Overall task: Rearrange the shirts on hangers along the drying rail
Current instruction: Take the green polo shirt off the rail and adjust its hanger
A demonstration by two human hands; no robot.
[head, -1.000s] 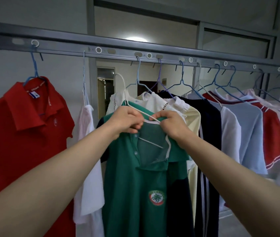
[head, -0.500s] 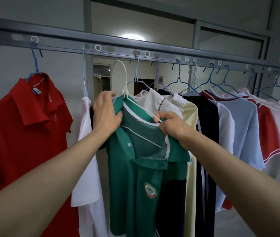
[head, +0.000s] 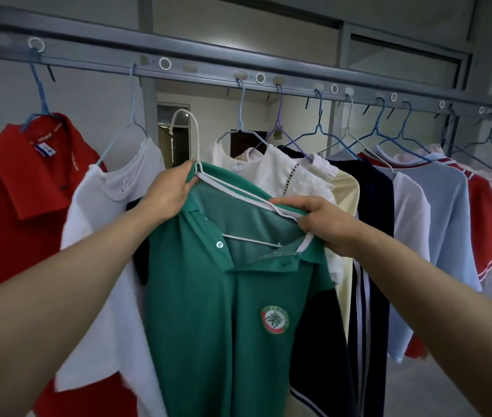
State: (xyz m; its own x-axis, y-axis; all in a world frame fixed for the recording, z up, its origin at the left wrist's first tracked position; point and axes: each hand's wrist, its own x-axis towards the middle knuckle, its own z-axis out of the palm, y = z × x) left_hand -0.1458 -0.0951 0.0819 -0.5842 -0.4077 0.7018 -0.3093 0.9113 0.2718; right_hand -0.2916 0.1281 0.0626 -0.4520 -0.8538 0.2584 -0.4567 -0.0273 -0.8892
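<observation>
- Green polo shirt with a round red-and-white chest badge [head: 226, 311] hangs on a white wire hanger [head: 208, 182], held up in front of the row of clothes and below the grey metal drying rail [head: 299, 76]; the hanger's hook [head: 184, 121] is free in the air, not on the rail.
- Left hand [head: 169, 191] is closed on the left shoulder of the green shirt together with the hanger's neck, fingers wrapped over the collar.
- Right hand [head: 326, 221] pinches the right side of the collar and the hanger wire beneath it, fingers curled shut on the fabric.
- Red polo shirt [head: 13, 206] hangs on a blue hanger near the rail's left end.
- White T-shirt [head: 109, 236] hangs just beside it on a pale blue hanger, partly behind the left forearm.
- Behind the green shirt, a white lacy blouse [head: 287, 176] and a cream shirt [head: 348, 200] hang close together.
- Further toward the rail's right end come a dark navy top with white stripes [head: 371, 236], a light blue shirt [head: 446, 212] and a red-and-white shirt [head: 485, 224], all on blue wire hangers hooked into the rail's slots.
</observation>
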